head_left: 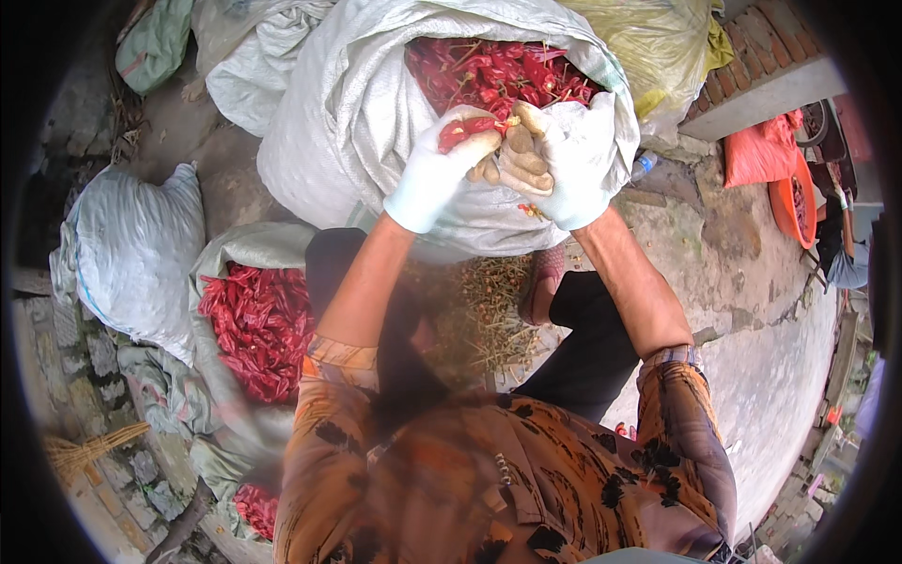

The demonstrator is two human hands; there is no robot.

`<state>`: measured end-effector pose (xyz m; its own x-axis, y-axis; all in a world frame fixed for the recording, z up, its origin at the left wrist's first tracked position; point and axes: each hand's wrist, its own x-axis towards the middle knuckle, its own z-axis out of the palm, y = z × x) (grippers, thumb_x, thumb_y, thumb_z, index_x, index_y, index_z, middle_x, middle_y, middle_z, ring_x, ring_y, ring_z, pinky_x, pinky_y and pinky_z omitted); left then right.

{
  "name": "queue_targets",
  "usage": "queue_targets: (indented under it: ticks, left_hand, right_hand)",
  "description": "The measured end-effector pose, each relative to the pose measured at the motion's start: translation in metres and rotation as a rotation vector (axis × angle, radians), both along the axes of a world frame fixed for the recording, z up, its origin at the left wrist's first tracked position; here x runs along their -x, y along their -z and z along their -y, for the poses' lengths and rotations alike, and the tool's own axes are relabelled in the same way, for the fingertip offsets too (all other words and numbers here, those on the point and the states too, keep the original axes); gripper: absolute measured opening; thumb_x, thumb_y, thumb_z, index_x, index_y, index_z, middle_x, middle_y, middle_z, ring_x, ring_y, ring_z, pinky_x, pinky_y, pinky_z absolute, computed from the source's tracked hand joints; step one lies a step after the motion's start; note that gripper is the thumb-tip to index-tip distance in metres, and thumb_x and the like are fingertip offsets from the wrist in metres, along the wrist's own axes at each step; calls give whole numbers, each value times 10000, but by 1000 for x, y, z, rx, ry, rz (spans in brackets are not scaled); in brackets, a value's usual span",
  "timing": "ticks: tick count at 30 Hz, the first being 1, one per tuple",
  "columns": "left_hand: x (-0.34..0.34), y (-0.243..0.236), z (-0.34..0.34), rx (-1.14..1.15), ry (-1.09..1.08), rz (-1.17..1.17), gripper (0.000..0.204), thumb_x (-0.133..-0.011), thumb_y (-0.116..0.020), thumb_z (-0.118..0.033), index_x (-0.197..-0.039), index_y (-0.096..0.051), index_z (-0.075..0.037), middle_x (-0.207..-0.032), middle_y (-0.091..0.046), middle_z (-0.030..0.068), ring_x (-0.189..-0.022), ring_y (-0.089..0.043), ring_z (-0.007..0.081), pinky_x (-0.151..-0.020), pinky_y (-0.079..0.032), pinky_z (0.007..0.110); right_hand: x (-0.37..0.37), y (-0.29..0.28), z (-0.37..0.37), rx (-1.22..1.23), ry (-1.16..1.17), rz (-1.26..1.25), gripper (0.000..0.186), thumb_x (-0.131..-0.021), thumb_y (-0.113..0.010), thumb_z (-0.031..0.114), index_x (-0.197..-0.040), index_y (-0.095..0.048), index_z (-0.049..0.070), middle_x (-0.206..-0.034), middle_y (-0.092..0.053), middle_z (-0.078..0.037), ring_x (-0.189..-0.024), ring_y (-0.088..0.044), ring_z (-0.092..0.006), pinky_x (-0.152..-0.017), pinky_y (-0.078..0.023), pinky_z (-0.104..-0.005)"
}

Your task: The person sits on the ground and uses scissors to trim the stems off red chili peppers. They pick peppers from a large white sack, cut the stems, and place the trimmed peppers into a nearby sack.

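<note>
A dried red chili pepper [467,131] lies in the closed fingers of my left hand [438,169], over the near rim of a large white woven sack [329,141]. My right hand [556,160] is closed too, its fingers curled and its thumb pinching at the pepper's end, where pale seeds show. Both hands wear white gloves with stained tan fingertips. Behind them, dried red chilies [489,73] with stems fill the sack's mouth. Bits of red pepper and seeds stick to the sack just below my right hand.
At the left stand an open sack of red chilies [256,329] and a full tied white sack [136,249]. Stem scraps [489,310] litter the ground between my legs. To the right are a low brick ledge [766,80], an orange basin [794,202] and another person's arm [843,221].
</note>
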<state>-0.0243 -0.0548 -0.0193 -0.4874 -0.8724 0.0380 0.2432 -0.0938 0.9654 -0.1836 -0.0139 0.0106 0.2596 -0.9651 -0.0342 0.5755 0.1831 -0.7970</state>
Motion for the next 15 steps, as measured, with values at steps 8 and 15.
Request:
queue_targets:
  ticks: [8, 15]
  left_hand:
    - [-47, 16, 24, 111, -267, 190, 282, -764, -761, -86, -975, -585, -21, -807, -626, 16, -678, -589, 90, -630, -476, 229]
    - [-33, 4, 20, -5, -413, 49, 239, -873, -643, -258, -904, -673, -23, -597, -479, -37, -473, -404, 60, -504, -409, 245]
  right_hand:
    - [26, -20, -12, 7, -659, -912, 313, -968, -514, 301, -1000, -651, 22, -682, -638, -49, -478, -516, -85, -448, -389, -219]
    - [18, 49, 26, 568, 122, -1548, 229, -861, -575, 256, -1040, -636, 127, -867, -656, -110, -795, -644, -284, -708, -501, -381]
